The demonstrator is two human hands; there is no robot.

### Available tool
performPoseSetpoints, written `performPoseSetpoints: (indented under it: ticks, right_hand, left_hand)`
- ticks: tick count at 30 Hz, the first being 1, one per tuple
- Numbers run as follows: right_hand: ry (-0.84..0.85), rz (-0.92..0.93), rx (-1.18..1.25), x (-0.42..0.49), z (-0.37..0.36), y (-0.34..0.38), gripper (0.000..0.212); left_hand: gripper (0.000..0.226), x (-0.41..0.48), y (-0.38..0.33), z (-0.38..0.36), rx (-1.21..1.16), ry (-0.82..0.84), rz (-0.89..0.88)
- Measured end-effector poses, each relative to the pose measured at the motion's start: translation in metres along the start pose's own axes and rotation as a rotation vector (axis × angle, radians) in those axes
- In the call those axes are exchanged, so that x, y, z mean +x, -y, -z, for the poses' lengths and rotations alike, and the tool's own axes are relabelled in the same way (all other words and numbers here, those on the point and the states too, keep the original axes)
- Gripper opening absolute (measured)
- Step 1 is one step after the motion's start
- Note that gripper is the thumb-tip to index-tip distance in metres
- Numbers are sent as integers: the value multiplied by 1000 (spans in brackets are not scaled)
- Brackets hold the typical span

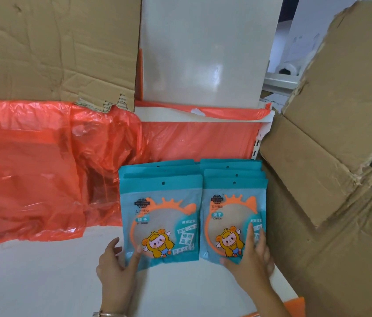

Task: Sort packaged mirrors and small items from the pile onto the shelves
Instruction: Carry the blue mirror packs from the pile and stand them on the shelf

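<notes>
White shelf (pixel 43 282), mirror-packet stacks (pixel 162 213) under left hand (pixel 116 264), right hand (pixel 252 259)

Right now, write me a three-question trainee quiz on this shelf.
1. True or false: the mirror packets sit in three stacks on the shelf.
2. What lies left of the packets? A) red plastic bag B) blue crate C) glass jar
3. Fill in: the right hand touches the ____ stack, and the left hand touches the other.
Key: 1 false, two stacks; 2 A; 3 right.
</notes>
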State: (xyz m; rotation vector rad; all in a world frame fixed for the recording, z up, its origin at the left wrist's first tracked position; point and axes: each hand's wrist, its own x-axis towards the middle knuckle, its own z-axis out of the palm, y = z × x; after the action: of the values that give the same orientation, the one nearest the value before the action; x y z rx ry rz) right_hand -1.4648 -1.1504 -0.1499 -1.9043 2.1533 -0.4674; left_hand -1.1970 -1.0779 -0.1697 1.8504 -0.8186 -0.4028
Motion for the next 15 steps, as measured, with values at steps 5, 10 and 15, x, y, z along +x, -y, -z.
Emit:
performPoseSetpoints:
  ticks: [5,10,15]
  right_hand:
    - [-55,-27,-31,10,-12,6,117]
    - [-191,0,21,21,-21,8,118]
    - [-203,-5,16,28,-23,9,121]
  left_hand:
    - [103,-2,2,-1,84,3,-25]
    - [93,-1,2,-2,95,3,-22]
    - [100,-2,2,-2,109,21,-45]
